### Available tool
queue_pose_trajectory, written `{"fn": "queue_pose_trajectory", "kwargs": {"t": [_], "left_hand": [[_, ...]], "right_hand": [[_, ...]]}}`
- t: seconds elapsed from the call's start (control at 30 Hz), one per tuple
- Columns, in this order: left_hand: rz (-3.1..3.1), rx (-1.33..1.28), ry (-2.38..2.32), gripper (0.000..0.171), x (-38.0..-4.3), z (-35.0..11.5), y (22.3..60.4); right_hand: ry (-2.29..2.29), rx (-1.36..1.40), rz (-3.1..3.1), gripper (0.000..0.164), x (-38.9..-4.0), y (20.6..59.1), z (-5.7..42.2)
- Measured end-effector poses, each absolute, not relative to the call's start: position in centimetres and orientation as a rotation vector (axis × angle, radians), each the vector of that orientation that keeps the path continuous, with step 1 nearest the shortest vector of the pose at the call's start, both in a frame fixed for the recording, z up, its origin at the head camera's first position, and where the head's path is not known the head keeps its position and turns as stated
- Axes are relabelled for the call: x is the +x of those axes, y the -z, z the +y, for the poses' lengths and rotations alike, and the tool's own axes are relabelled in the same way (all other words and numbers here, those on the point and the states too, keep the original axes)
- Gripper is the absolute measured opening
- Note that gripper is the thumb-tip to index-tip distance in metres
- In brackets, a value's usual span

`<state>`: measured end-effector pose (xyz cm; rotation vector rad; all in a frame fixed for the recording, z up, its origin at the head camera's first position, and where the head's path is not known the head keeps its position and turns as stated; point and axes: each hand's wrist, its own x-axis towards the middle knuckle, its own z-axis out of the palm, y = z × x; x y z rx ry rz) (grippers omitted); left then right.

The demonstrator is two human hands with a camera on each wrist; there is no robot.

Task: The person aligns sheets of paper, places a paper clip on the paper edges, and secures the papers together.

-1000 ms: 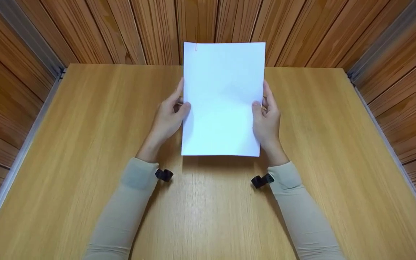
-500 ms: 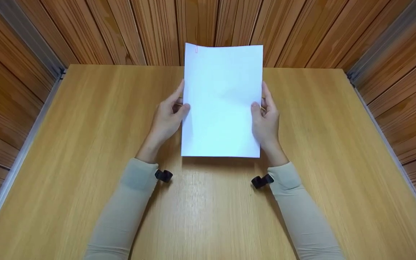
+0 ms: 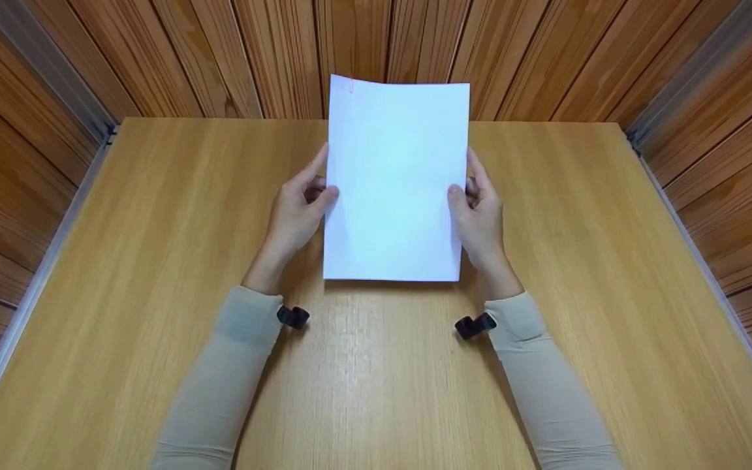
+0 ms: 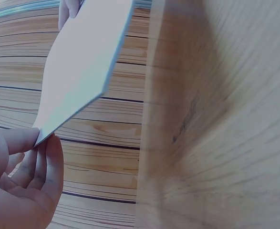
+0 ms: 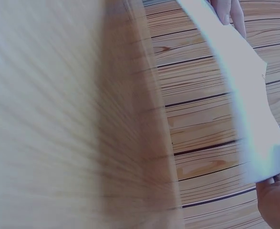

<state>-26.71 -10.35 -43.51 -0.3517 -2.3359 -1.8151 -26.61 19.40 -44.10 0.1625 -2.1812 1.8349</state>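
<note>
A white stack of paper [image 3: 392, 176] is held up off the table between both hands, its face blank toward the head camera. A small reddish paper clip [image 3: 351, 86] sits on its top edge near the left corner. My left hand [image 3: 297, 212] pinches the left edge, thumb in front and fingers behind. On the opposite edge, my right hand [image 3: 480, 219] grips the same way. The left wrist view shows the paper [image 4: 82, 67] tilted above the table, with a visible thickness at its edge. In the right wrist view the paper [image 5: 249, 95] bends slightly.
A wooden table [image 3: 376, 391] lies under the arms, with the paper's shadow on it. Wood-plank walls [image 3: 187, 59] rise at the back and both sides. Black wrist cameras [image 3: 294, 318] sit at the cuffs.
The paper has shifted slightly left with both hands still gripping it. Its top edge now bows a little, and the sheet looks narrower as the hands come slightly closer together.
</note>
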Motion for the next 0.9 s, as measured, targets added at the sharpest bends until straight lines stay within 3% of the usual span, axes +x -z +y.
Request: {"fn": "queue_pose_trajectory", "kwargs": {"t": [0.9], "left_hand": [[-2.404,-0.314,1.812,0.065,-26.71,-10.94,43.88]], "right_hand": [[-1.856,0.146,-2.308,0.063,-26.65,44.04,20.16]]}}
